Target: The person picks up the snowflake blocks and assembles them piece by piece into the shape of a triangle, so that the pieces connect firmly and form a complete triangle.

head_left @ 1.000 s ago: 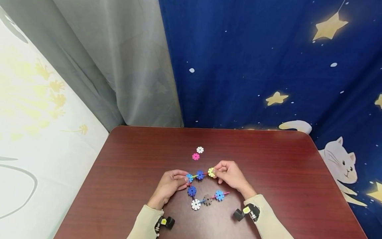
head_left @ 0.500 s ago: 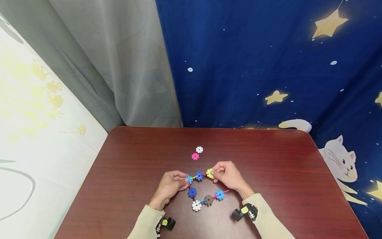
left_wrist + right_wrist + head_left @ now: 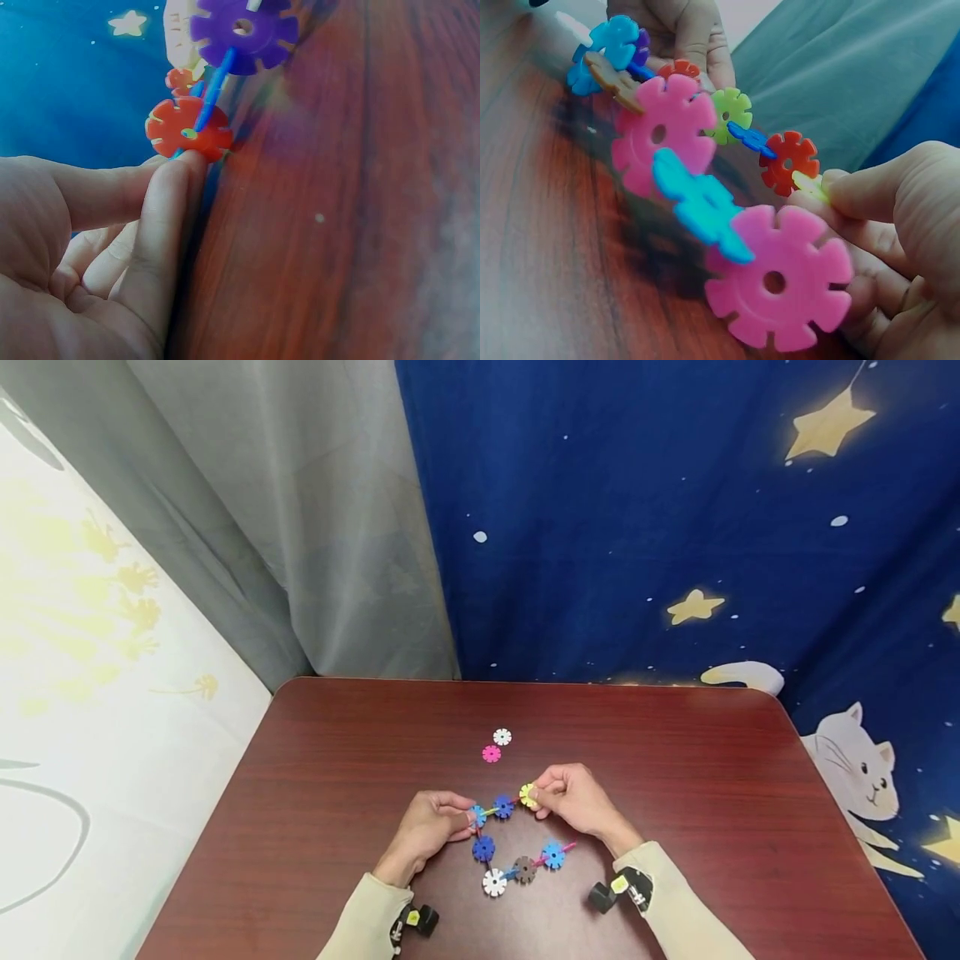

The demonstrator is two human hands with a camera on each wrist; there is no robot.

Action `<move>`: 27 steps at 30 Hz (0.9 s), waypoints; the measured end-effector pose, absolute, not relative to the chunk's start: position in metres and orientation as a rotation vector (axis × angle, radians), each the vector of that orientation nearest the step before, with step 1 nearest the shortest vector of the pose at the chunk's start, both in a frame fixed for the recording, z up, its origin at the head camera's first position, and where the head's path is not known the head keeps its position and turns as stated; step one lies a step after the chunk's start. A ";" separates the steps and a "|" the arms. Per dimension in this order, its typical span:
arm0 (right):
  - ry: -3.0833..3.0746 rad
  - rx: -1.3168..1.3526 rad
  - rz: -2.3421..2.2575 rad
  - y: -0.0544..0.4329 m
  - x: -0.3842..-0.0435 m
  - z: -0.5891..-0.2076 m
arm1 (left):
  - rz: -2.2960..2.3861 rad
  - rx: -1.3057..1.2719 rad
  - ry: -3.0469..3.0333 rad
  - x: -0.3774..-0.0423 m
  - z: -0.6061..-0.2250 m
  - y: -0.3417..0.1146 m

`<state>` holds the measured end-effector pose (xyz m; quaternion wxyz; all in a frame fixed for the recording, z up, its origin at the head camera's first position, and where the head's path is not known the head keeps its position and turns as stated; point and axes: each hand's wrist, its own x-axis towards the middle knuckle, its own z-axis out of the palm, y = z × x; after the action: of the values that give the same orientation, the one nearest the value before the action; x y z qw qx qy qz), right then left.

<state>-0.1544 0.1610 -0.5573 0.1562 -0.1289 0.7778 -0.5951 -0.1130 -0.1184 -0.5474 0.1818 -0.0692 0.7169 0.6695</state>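
Observation:
A curved chain of slotted plastic snowflake discs spans between the hands, its pieces alternating flat and on edge. My left hand (image 3: 423, 828) pinches a light blue disc (image 3: 478, 816) at the chain's bend, just past a red disc (image 3: 165, 136). At one end of the chain, my right hand (image 3: 581, 799) pinches a yellow disc (image 3: 527, 794) between thumb and fingers. A dark blue disc (image 3: 503, 807) sits between the two hands. From the bend the chain curves toward me past a white disc (image 3: 495, 883), ending in an upright pink disc (image 3: 802, 255).
A loose white disc (image 3: 502, 737) and a loose pink disc (image 3: 491, 754) lie beyond the hands on the brown table (image 3: 360, 727). Grey and blue curtains (image 3: 570, 527) hang behind the table's far edge.
The chain's bend and near part have shifted slightly toward me. Both hands keep their pinch on the same discs, and the loose discs stay put.

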 end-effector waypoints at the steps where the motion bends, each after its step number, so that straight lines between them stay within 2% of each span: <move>1: 2.223 -0.374 -1.706 0.161 -0.155 -0.558 | 1.887 -0.190 2.023 -0.113 -0.548 -0.119; 27: 2.130 -0.389 -1.676 0.157 -0.160 -0.557 | 1.874 -0.234 2.009 -0.114 -0.545 -0.123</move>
<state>-0.1604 0.1566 -0.5570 0.2001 -0.1392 0.7621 -0.5998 -0.1141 -0.1233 -0.5450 0.1911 -0.0834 0.7152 0.6671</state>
